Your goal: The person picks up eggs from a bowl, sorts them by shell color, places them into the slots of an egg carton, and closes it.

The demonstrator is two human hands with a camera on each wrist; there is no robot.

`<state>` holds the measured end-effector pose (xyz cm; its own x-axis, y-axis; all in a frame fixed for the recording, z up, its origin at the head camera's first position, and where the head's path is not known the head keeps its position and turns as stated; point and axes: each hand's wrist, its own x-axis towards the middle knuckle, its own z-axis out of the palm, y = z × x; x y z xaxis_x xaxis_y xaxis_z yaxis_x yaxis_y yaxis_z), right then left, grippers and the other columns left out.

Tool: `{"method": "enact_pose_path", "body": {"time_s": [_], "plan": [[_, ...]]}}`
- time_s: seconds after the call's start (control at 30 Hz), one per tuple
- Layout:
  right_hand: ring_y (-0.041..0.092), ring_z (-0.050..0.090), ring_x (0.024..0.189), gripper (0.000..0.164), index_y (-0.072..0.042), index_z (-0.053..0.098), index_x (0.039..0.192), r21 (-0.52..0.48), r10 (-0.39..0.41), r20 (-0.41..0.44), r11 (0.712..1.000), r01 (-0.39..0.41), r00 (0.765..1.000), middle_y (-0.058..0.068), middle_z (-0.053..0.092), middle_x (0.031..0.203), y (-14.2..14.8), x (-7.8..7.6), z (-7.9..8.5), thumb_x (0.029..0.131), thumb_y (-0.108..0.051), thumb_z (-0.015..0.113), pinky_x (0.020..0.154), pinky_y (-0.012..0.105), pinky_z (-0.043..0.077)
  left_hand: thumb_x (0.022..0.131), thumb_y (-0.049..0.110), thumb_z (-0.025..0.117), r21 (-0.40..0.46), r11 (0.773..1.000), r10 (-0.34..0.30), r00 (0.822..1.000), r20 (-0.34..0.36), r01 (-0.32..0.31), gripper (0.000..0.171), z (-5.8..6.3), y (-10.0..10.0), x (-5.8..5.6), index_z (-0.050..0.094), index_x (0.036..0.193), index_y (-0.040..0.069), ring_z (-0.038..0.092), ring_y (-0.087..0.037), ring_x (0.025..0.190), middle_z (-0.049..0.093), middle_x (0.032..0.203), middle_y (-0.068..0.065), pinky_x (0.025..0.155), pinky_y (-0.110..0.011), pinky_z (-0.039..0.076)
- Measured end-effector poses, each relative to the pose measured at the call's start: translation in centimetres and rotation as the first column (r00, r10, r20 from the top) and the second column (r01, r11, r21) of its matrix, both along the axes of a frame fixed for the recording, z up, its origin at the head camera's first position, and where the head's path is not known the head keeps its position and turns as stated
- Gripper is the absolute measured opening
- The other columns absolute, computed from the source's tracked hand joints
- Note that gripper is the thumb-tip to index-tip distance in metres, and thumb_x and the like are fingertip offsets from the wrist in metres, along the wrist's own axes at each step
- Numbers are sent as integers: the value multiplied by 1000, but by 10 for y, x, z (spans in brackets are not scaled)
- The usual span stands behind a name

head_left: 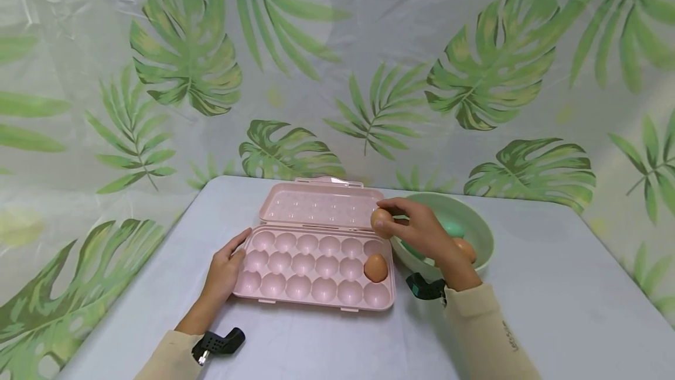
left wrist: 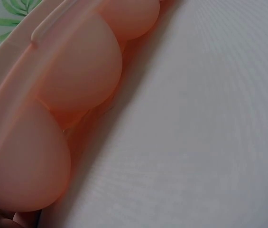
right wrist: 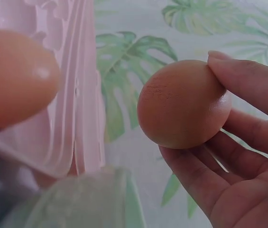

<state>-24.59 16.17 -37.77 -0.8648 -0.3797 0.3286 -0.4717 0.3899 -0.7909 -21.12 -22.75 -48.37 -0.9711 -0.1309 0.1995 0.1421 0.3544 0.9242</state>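
A pink egg box (head_left: pixel 313 304) lies with its lid (head_left: pixel 321 204) folded back, its rows of round cups facing up. My left hand (head_left: pixel 224 269) holds the box by its left edge; in the left wrist view the undersides of the cups (left wrist: pixel 79 66) show, with a bit of the fingers (left wrist: pixel 3 219) at the bottom corner. Between thumb and fingers, my right hand (head_left: pixel 422 229) pinches a brown egg (right wrist: pixel 183 104) above the box's back right corner. Another brown egg (head_left: pixel 376 267) sits in the right column, middle row.
Right of the box, partly behind my right forearm, stands a light green bowl (head_left: pixel 482 222). It contains a brown egg (head_left: pixel 464 249) and green egg-like pieces (head_left: pixel 452 229). A white cloth covers the table (head_left: pixel 543 286); a leaf-print sheet (head_left: pixel 390 34) hangs behind.
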Motion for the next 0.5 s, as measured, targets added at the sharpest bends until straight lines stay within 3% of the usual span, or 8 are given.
{"method": "enact_pose_path", "body": {"time_s": [0.27, 0.5], "plan": [[25, 60, 111, 39, -4, 65, 121, -20, 29, 20, 999, -29, 999, 12, 63, 122, -12, -5, -5, 86, -19, 74, 91, 31, 52, 98, 6, 42, -3, 1000, 2, 1000, 10, -2, 44, -1, 3, 0, 49, 141, 5, 33, -20, 139, 45, 147, -8, 113, -30, 27], [20, 60, 107, 37, -8, 66, 119, -36, 49, 38, 998, -48, 998, 6, 64, 115, -21, -4, -11, 85, -21, 75, 90, 29, 52, 97, 5, 42, -7, 1000, 12, 1000, 3, -12, 44, 2, 0, 0, 49, 141, 5, 33, -20, 139, 45, 147, -8, 114, -40, 25]]}}
